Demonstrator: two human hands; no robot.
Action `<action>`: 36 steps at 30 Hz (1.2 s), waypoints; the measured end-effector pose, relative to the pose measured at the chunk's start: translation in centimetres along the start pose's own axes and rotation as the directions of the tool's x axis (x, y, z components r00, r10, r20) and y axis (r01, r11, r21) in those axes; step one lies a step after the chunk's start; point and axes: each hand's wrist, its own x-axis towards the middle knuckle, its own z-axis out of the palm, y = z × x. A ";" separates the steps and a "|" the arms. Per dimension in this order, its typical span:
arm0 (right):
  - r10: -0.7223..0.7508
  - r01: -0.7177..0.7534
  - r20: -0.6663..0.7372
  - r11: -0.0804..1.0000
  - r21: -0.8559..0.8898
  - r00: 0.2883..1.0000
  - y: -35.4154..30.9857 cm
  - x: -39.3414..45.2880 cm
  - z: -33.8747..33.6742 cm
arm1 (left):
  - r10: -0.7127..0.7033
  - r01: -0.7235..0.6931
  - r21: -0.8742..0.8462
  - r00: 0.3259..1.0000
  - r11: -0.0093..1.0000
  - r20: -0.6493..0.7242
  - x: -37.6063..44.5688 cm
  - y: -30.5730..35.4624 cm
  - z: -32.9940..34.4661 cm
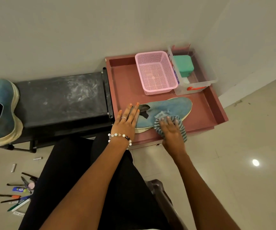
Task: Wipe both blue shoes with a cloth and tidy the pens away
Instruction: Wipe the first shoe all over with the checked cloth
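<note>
The person is wiping the first blue suede shoe [170,107], which is lying on its side in the maroon tray [125,83]. The left hand [127,121] is pressing flat with straight fingers on the heel end, steadying it. The right hand [172,130] is pressing the striped cloth [183,128] against the upper, seemingly bunching it under the fingers. The second blue shoe [1,105] is waiting on the black bench [64,97], well apart. The pens [17,199] are lying scattered on the floor. Next, probably, the cloth is going to the other shoe.
</note>
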 end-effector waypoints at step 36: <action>-0.054 0.042 0.262 0.998 0.050 0.964 -7.2 3.9 0.3 | -0.111 0.098 0.121 0.988 0.988 0.107 1.7 1.1 1.3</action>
